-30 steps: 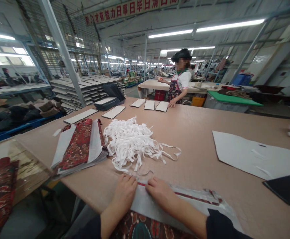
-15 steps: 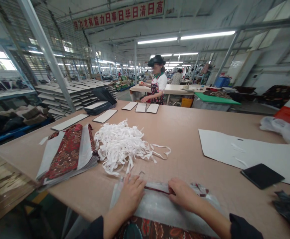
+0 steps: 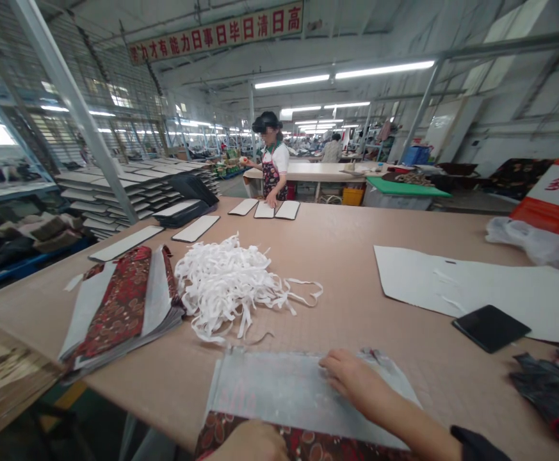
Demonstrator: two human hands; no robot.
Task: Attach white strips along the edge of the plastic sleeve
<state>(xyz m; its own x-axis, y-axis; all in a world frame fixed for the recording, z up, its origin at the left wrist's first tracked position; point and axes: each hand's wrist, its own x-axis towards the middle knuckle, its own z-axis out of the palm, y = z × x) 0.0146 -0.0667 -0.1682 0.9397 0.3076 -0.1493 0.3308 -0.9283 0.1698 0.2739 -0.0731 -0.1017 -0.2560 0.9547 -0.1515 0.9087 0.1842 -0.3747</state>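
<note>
Red-lettered banner ends 日清日高 — right hand on cloth.

1. Grey lining: pale, slightly see-through, spread nearly flat on the near side of the white tape pile, just apart from it; faint pinkish marks show at its left end, and its far right corner is rumpled.
2. Patterned cloth: dark brown-red with oval motifs, bordering the lining's near edge, farther from the pile.

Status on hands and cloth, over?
Right hand on grey area of cloth. Left hand at its patterned part, grip hidden. White strips just beyond cloth.
</note>
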